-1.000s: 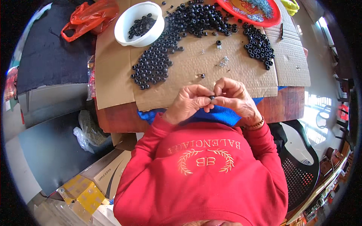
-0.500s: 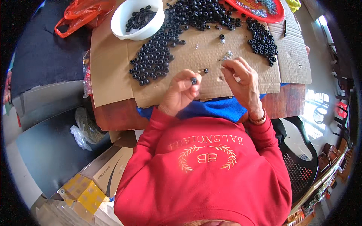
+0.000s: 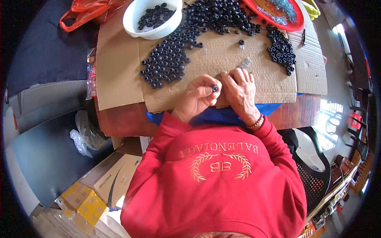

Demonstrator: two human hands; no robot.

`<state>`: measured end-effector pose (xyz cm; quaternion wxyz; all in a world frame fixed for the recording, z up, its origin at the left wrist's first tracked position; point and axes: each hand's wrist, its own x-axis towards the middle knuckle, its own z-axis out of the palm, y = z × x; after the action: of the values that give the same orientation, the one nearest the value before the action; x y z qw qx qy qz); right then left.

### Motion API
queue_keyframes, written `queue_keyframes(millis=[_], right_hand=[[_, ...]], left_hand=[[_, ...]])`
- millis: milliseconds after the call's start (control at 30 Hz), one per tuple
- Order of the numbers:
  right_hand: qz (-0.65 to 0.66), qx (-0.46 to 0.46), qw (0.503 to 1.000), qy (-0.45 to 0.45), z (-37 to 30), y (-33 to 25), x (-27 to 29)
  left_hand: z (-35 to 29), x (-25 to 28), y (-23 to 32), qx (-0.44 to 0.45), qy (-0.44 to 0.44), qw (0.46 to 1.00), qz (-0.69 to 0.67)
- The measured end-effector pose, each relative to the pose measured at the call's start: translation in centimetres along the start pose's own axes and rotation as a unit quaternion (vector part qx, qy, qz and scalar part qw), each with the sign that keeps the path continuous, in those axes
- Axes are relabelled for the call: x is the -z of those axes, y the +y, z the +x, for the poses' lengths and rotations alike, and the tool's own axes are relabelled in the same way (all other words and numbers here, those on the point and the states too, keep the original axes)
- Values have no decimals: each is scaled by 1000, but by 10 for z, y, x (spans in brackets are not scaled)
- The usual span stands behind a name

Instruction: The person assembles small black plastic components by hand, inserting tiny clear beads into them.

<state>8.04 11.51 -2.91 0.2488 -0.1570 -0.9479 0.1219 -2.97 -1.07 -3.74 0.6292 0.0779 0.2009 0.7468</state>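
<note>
My left hand pinches a small black round piece with a hole in it between thumb and fingertips, its ring-shaped face turned up. Close beside it, my right hand is bent with its fingers together, the fingertips low over the cardboard. What those fingers hold, if anything, is hidden. Just beyond my right hand lies a little heap of silvery metal bits. A single black piece stands farther back with more bits by it.
Black round pieces spread at the left, with a big pile behind and another group at the right. A white bowl holds some. A red tray carries silvery bits. Blue cloth lies along the near edge.
My right hand has moved left and in beside my left hand, its fingers closing down. My left hand, still holding the black piece, shifted slightly right. The view moved a little.
</note>
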Motion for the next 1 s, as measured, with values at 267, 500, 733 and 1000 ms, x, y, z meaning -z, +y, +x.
queue_keyframes(millis=[267,500,733,1000], right_hand=[[125,-51,991,-23,4,7,14],[670,-321,665,-75,2,15,39],[719,-312,617,-68,-12,12,42],[662,-302,686,-18,-17,6,48]], left_hand=[[0,6,-4,-18,-22,1000,-12],[0,6,-1,-16,-25,999,25],[0,-6,-3,-24,28,999,20],[0,-23,-10,-18,108,993,51]])
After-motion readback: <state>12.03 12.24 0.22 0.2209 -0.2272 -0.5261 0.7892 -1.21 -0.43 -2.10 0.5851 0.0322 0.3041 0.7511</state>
